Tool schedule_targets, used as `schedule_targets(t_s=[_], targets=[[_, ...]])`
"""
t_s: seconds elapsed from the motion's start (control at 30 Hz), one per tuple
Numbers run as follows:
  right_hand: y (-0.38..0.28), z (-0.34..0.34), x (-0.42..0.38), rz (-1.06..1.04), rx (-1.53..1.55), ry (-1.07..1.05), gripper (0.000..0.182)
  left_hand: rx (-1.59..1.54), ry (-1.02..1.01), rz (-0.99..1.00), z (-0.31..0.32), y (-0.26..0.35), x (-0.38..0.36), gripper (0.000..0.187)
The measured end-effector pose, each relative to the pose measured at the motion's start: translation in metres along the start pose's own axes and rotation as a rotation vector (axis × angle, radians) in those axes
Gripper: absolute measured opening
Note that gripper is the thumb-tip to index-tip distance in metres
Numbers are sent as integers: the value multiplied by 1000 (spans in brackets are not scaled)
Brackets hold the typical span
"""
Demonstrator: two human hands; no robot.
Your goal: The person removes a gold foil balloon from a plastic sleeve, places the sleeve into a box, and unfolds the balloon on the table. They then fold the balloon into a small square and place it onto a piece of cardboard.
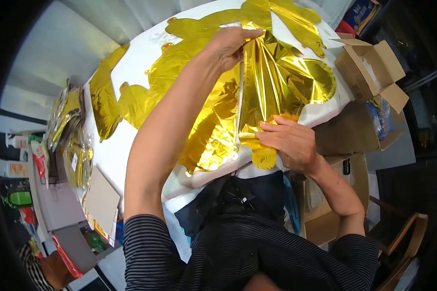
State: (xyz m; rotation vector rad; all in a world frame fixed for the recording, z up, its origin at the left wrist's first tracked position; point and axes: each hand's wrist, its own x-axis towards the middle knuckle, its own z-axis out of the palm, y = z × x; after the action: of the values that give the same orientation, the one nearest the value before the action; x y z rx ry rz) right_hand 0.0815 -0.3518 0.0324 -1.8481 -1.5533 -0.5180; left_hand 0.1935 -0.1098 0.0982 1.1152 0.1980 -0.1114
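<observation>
A shiny gold foil balloon (267, 87), flat and creased, is stretched between my two hands near the table's front edge. My left hand (228, 47) pinches its upper edge between thumb and fingers. Lower down, my right hand (292, 144) is closed on the foil, its fingers bent over the front part; the thumb is mostly hidden. A rounded gold flap (264, 158) sticks out below the right fingers. More flat gold foil (213, 140) lies beside it, under my left forearm.
Other flat gold foil pieces (104, 92) spread over the white table (141, 58). Open cardboard boxes (354, 72) stand at the right, one with blue-and-clear packets. Plastic-wrapped foil packs (70, 116) and a cardboard piece (102, 194) lie along the left edge. Bottles (17, 169) stand farther left.
</observation>
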Motion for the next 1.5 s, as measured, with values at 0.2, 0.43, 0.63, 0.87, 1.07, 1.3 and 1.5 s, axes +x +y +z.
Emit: schedule_targets(t_s=[0.2,0.43,0.63,0.87,1.07,1.3,1.5], targets=[[-30,15,14,59,130,103,18,-148,55,231,-49,45,-2,20],[-37,37,30,49,64,32,16,-7,45,423,-111,83,-38,11],[-47,51,36,32,67,-41,13,447,423,467,-170,81,-33,15],[-49,58,44,23,22,-38,16,482,300,397,-210,62,-29,19],[-57,63,55,32,-5,-95,13,606,531,408,-213,70,-45,24],[-55,70,46,-4,5,-205,18,755,473,283,-273,51,-17,31],[-58,69,50,33,40,-216,23,1222,615,277,-265,41,-28,39]])
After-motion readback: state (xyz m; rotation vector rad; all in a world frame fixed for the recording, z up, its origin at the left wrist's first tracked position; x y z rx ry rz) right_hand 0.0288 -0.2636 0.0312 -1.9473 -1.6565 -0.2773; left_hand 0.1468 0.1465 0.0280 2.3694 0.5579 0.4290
